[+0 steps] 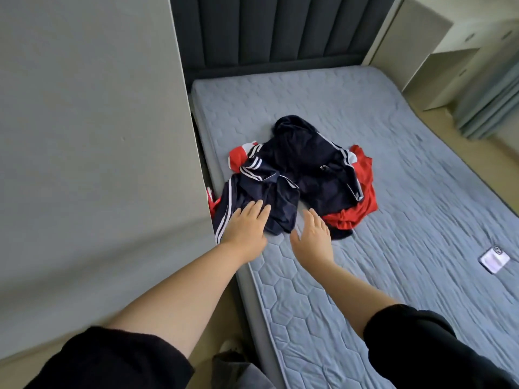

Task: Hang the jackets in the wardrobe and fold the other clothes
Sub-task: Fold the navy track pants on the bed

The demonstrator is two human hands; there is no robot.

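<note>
A heap of clothes lies on the blue quilted mattress (393,192). On top is a navy jacket (311,164) with white stripes, crumpled. A navy striped garment (252,189) spreads toward the mattress's left edge. A red garment (362,197) sticks out at the right of the heap, and a red and white piece (238,155) shows at the upper left. My left hand (245,227) reaches with straight fingers over the near edge of the navy striped garment. My right hand (311,234) is flat and open just in front of the heap, holding nothing.
A grey wall panel (98,136) stands close along the bed's left side. The dark padded headboard (275,32) is at the far end. A phone (494,259) lies on the mattress at the right. White cupboards (449,77) and curtains (488,102) stand beyond the bed.
</note>
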